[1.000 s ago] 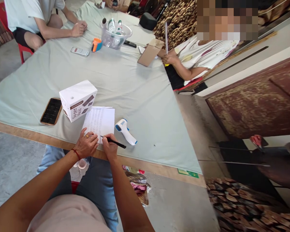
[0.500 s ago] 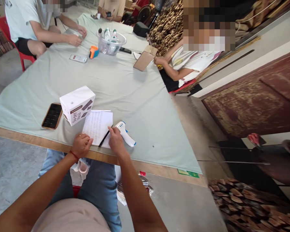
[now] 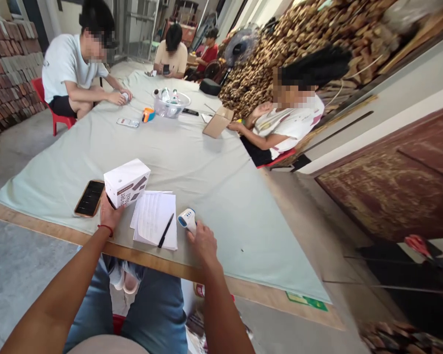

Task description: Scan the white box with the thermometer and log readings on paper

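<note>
My left hand (image 3: 111, 211) is at the near left side of a white box (image 3: 127, 177) with dark print, its fingers around the box's lower corner and partly hidden. My right hand (image 3: 203, 242) is closed around the handle of a white and blue infrared thermometer (image 3: 186, 218), whose head points away to the left. Between the hands lie loose sheets of written paper (image 3: 149, 221), with a black pen (image 3: 166, 230) slanting across them. A dark-screened smartphone (image 3: 89, 198) in a brown case rests left of the box.
Farther up the cloth-covered table (image 3: 162, 147) stand a clear plastic basin (image 3: 172, 104) with bottles, an orange and blue object (image 3: 148, 115), a light-coloured phone (image 3: 127, 122) and a cardboard box (image 3: 218, 122). People sit along the left, far and right sides. The wooden table edge (image 3: 158, 261) is close to me.
My right hand has left the pen on the paper and taken hold of the thermometer. My left hand has moved from the paper to the white box. The view has tilted up.
</note>
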Tool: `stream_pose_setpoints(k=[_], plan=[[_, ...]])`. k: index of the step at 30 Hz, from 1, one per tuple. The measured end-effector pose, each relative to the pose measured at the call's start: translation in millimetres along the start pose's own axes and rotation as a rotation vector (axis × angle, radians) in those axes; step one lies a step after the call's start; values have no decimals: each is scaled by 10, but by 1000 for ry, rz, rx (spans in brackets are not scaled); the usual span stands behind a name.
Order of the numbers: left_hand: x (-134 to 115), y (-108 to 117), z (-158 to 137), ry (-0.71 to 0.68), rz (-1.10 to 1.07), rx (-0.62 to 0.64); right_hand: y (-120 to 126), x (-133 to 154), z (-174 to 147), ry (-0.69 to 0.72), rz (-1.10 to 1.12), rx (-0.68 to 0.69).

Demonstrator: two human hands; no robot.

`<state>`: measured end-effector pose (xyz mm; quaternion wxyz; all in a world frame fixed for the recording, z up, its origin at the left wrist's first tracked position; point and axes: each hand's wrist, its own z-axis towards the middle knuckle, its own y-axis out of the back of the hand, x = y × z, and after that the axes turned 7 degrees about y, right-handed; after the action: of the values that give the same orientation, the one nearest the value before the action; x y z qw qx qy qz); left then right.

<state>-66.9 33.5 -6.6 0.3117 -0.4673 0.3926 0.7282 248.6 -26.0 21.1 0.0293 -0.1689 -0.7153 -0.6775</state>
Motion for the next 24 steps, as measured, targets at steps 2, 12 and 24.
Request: stream_pose_setpoints(k=[2, 12, 24], plan=[[14, 13, -36, 33, -19, -6, 76, 27, 22, -33, 82, 27], [-27, 143, -175, -120, 20, 218, 180, 1176, -327, 208, 1368, 30], [-41, 136, -176, -94, 19, 241, 213, 1717, -148, 129, 1302, 43]])
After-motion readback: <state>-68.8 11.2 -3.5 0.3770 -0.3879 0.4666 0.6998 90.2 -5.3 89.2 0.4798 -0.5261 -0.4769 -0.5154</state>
